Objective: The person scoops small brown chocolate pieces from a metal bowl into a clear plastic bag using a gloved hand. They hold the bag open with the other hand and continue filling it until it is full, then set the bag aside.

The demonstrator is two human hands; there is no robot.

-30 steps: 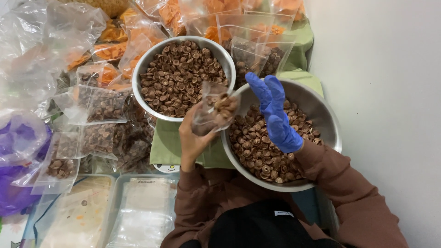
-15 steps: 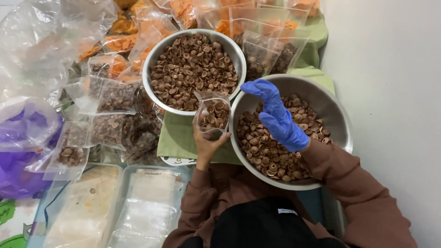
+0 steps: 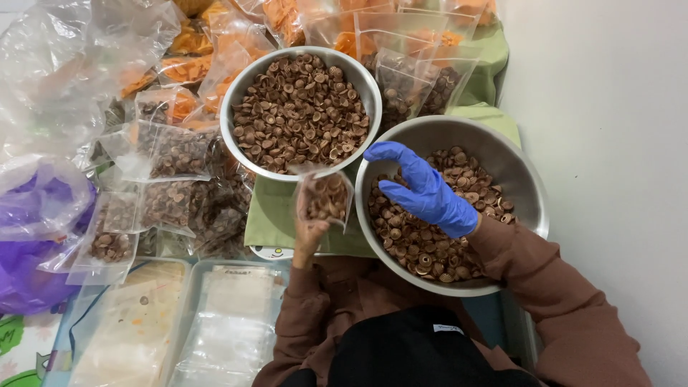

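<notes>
My bare left hand [image 3: 309,233] grip clamped on a small clear bag [image 3: 326,197] of brown shell snacks, my blue-gloved right hand [image 3: 424,192] just beside it, fingers apart, over the near steel bowl [image 3: 527,208], full steel bowl [image 3: 244,97] just past the bag

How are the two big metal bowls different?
The far bowl is heaped nearly to its rim with brown snack rings; the near bowl is only partly full, with bare metal showing. The gloved right hand reaches into the near bowl; no hand touches the far one. Both are round, shiny steel, holding the same snacks.
</notes>
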